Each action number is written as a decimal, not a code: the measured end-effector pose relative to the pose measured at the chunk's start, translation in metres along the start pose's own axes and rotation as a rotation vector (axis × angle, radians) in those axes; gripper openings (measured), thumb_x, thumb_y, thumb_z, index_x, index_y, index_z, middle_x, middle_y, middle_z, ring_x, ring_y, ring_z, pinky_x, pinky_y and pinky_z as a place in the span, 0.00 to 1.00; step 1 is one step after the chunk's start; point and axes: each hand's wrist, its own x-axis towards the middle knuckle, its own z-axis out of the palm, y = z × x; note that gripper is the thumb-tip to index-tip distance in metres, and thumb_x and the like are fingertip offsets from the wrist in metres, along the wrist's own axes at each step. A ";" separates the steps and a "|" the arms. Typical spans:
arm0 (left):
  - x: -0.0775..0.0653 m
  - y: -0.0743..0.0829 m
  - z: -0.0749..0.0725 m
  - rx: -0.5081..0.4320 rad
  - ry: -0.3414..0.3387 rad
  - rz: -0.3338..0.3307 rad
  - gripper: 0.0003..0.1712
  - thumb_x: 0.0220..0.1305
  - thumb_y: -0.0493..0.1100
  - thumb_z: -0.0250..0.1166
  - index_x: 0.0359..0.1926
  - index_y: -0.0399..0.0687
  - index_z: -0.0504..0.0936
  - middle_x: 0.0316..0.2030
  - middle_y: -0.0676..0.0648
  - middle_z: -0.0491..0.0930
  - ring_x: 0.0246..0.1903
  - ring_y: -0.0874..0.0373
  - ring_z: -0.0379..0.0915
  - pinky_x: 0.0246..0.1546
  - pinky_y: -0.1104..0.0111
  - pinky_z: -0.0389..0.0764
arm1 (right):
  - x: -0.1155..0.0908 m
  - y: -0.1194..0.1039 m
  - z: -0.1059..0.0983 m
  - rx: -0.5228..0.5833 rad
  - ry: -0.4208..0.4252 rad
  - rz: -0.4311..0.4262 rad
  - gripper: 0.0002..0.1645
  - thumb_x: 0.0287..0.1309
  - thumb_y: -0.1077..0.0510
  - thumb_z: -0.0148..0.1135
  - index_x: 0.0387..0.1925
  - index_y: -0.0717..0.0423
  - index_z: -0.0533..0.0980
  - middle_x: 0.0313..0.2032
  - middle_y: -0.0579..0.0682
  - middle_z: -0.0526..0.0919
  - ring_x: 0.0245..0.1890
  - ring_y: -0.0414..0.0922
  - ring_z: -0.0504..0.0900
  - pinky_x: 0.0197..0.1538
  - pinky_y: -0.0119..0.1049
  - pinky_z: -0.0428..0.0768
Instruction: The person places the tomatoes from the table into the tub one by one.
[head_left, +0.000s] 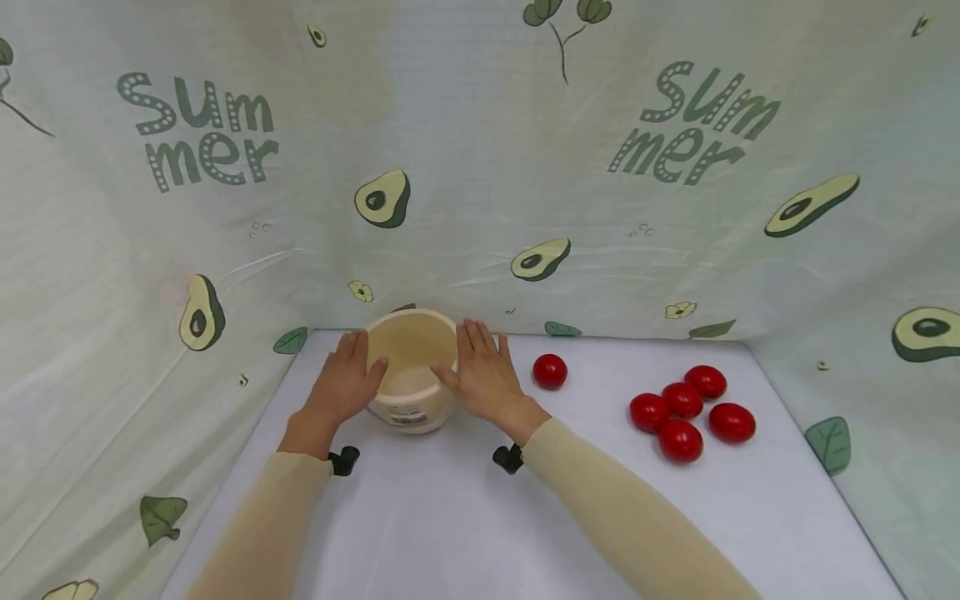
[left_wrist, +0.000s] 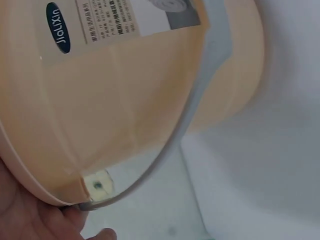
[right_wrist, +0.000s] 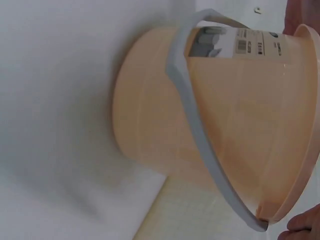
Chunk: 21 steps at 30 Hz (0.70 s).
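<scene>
Visibly handled: a pale peach, round plastic bucket, upright at the far left part of the smooth white tabletop, between the two hands.
Left hand: fingers straight, thumb spread wide; set against the left side of the bucket at rim height, thumb reaching over the opening (how firmly it presses cannot be told).
Right hand: likewise straight-fingered, thumb spread toward the opening; set at the right side of the rim.
Handle: curved grey plastic handle, lowered across the outer wall on the labelled side.
Label: printed rectangular label on the side toward the person, with a dark blue oval mark reading "JiaLiXin".
Single red item: one glossy red round object, just right of the right hand.
Red group: five glossy red rounded objects, clustered farther right, well apart from the bucket.
Wrists: a small black device at each, next to long beige sleeves.
Backdrop: pale hanging cloth, printed with avocados, leaves and "summer" lettering (twice), behind and beside the tabletop.
</scene>
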 end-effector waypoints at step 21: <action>-0.097 0.106 0.041 0.038 0.064 0.159 0.43 0.83 0.57 0.51 0.78 0.24 0.58 0.78 0.27 0.58 0.81 0.33 0.47 0.77 0.34 0.53 | -0.109 0.058 -0.048 0.067 -0.068 -0.009 0.48 0.75 0.39 0.58 0.79 0.68 0.59 0.79 0.64 0.62 0.82 0.61 0.55 0.81 0.68 0.48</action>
